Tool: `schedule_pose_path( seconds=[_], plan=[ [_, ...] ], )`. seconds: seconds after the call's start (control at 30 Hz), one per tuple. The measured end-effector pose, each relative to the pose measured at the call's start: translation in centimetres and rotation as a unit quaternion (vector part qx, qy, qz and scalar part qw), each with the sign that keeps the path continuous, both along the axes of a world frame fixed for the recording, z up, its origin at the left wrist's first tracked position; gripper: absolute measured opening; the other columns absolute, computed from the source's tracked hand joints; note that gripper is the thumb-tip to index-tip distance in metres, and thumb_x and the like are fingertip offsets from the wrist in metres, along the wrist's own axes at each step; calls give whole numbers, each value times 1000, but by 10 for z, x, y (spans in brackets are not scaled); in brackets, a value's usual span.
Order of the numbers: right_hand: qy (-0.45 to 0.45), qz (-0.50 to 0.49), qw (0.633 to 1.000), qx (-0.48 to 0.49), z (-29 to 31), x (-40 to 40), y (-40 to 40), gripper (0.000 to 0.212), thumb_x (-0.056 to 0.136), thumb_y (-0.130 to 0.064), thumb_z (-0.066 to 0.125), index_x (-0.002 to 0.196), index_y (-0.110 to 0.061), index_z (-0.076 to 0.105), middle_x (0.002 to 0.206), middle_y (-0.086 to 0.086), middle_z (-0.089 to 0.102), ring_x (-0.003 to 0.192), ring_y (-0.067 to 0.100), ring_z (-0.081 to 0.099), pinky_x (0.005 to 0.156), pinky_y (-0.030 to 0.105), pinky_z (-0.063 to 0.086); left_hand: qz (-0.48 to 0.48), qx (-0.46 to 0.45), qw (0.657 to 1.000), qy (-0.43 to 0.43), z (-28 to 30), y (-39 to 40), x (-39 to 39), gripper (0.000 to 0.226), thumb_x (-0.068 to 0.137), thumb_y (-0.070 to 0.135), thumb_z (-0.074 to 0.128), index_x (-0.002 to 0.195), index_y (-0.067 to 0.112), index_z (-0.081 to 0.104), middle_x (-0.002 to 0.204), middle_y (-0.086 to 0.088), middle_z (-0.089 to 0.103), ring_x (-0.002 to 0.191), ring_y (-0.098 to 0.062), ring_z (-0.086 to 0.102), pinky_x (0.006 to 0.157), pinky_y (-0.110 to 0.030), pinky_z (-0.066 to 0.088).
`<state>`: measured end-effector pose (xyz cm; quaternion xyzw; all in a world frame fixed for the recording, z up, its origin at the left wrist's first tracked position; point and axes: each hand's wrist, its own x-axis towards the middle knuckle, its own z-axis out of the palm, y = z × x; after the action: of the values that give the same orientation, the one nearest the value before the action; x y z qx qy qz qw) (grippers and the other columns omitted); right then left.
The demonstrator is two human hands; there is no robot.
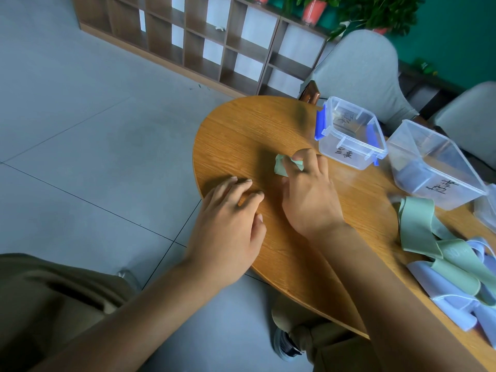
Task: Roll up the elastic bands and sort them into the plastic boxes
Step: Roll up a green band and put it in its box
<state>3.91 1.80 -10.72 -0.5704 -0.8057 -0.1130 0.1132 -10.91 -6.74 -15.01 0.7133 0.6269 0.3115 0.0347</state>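
- Your right hand is reaching over the table, its fingers curling onto a small green band and pinching it against the wood.
- The band is sitting near the middle of the table's rounded end, bunched or partly rolled; how tightly it is rolled is hard to tell, since your fingers are covering part of it.
- Your left hand is lying beside the right one, fingers relaxed and slightly spread, fingertips touching the table, gripping nothing.
- A small box with blue clips is standing just beyond your right hand, open at the top, with handwriting on its near wall.
- A larger box is standing to the right of it, also open, also carrying a handwritten label; the two are sitting near each other but apart.
- A loose pile of green and pale lilac bands is lying at the table's right edge, nearer you than the larger box, the strips overlapping one another.
- Grey chairs are standing behind the table, and a wooden shelf is running along the far wall.
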Motion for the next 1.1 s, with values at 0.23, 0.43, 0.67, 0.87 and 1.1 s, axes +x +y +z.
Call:
schedule_pose_path(
  seconds=[0.23, 0.43, 0.67, 0.87, 1.1],
  plan=[
    [2, -12, 999, -43, 5, -3, 20, 43, 99, -25, 50, 141, -14, 48, 133, 7, 35, 124, 30, 33, 100, 42, 43, 1, -1, 1000, 2, 0, 0, 0, 44, 93, 31, 43, 126, 14, 68, 141, -8, 58, 137, -29, 44, 112, -44, 39],
    [46, 4, 993, -110, 9, 1, 37, 55, 97, -37, 53, 146, -16, 42, 135, 4, 33, 129, 28, 28, 109, 41, 37, -1, -3, 1000, 0, -1, 0, -1, 44, 93, 30, 44, 127, 15, 67, 142, -7, 57, 138, -29, 43, 113, -44, 38],
    [77, 33, 988, -129, 5, 9, 54, 57, 101, -28, 53, 153, -13, 36, 135, 4, 35, 128, 27, 28, 114, 42, 31, -4, 1, 1000, 0, -1, 0, -1, 43, 93, 30, 44, 126, 15, 67, 141, -7, 58, 137, -29, 44, 113, -44, 38],
    [64, 33, 981, -178, 12, 9, 68, 62, 102, -32, 53, 156, -13, 29, 139, 2, 34, 134, 23, 26, 118, 37, 24, -10, -8, 1000, 1, -1, 2, -1, 43, 94, 31, 43, 127, 15, 66, 142, -6, 56, 138, -29, 42, 113, -45, 37],
    [64, 24, 977, -204, 18, 8, 82, 53, 101, -27, 56, 151, -18, 40, 143, 5, 37, 138, 25, 30, 117, 40, 26, -9, -19, 1000, -8, 2, 4, -1, 45, 93, 34, 41, 126, 18, 67, 141, -4, 57, 137, -29, 43, 111, -47, 39]
  ],
)
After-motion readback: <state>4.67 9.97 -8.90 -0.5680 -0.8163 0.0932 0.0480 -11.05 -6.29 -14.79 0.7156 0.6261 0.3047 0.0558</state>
